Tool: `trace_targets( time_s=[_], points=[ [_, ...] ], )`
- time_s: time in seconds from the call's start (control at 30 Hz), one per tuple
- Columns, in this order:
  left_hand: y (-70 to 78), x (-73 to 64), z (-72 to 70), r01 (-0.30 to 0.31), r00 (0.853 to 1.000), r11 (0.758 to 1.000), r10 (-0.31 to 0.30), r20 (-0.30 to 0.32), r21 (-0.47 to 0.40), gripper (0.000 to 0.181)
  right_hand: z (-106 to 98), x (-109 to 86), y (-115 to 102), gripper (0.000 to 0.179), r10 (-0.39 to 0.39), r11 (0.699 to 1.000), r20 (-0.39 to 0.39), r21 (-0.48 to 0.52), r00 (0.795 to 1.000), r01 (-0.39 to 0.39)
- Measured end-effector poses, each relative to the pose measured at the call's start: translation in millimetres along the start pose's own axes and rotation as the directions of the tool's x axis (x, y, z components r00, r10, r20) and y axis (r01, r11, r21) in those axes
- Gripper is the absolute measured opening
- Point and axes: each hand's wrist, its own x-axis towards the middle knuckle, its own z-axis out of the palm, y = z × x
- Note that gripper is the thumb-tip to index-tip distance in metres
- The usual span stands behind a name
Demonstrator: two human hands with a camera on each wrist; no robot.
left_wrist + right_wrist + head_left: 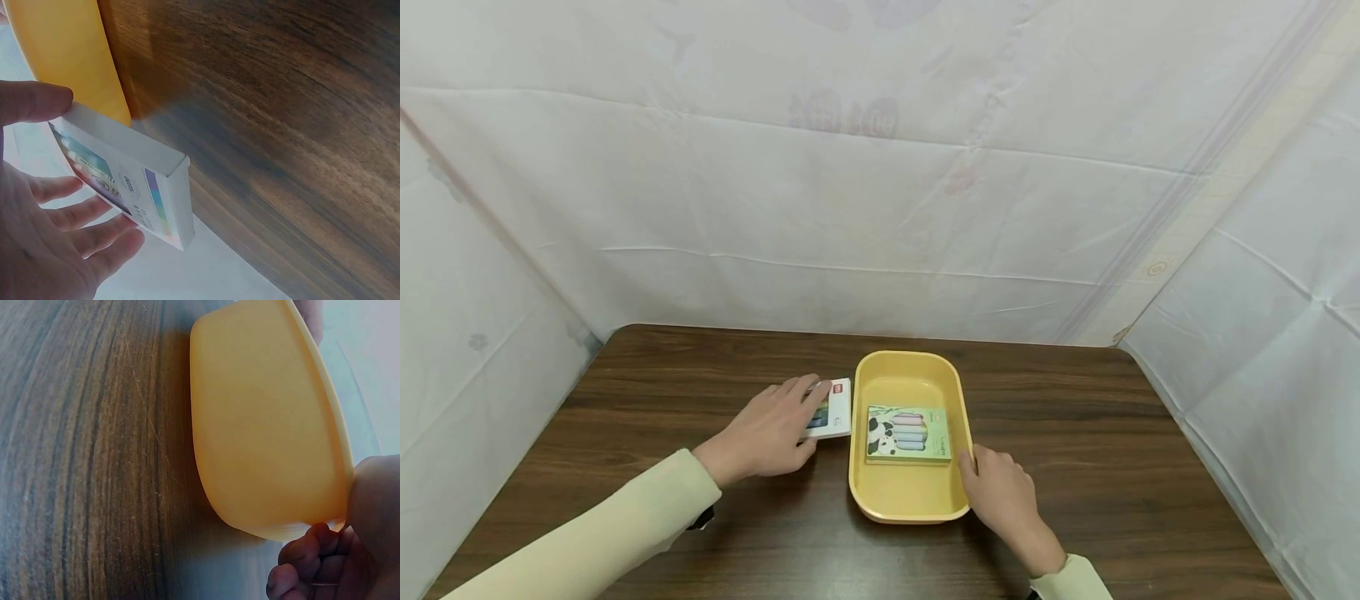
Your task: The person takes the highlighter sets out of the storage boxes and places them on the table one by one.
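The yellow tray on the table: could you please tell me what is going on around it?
A person's left grip holds a white box just outside the yellow tray, by its left side. The right grip holds the tray's rim on the right side. A green box with pandas on it lies inside the tray, which stands on the dark brown table.

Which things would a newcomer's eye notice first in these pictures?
The bright yellow tray stands out first, near the middle of the dark wooden table, with the person's right grip on its rim. Inside it lies a green panda box. Just left of the tray, the left grip holds a white box.
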Motion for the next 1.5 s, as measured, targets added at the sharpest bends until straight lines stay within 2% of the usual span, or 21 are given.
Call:
trace_targets(
  time_s=[0.53, 0.8, 1.03, 1.3, 1.5],
  points=[
    [-5.7, 0.0, 9.2, -0.01, 1.0, 1.0, 0.01, 0.021, -0.007, 0.066, 1.7, 0.5, -0.1, 0.038, 0.012, 1.0, 0.002, 0.012, 1.0, -0.012],
    [-2.6, 2.0, 16.7, 0.001, 0.996, 0.999, 0.002, 0.088, -0.037, 0.066, 1.8, 0.7, 0.8, 0.038, 0.012, 1.0, -0.002, 0.018, 1.0, -0.012],
    [1.6, 3.8, 24.4, -0.003, 0.996, 0.998, 0.009, 0.092, -0.061, 0.064, 2.2, 0.7, 0.6, 0.038, 0.016, 1.0, 0.006, 0.023, 1.0, -0.016],
    [3.7, 4.3, 28.8, 0.008, 0.993, 0.999, -0.003, 0.118, -0.044, 0.064, 2.4, 0.4, 0.4, 0.038, 0.019, 1.0, 0.003, 0.025, 1.0, -0.019],
    [2.9, 4.8, 31.6, -0.009, 0.994, 0.999, 0.013, 0.109, -0.037, 0.063, 2.9, 0.4, 1.0, 0.039, 0.015, 0.999, 0.0, 0.03, 1.0, -0.015]
  ],
)
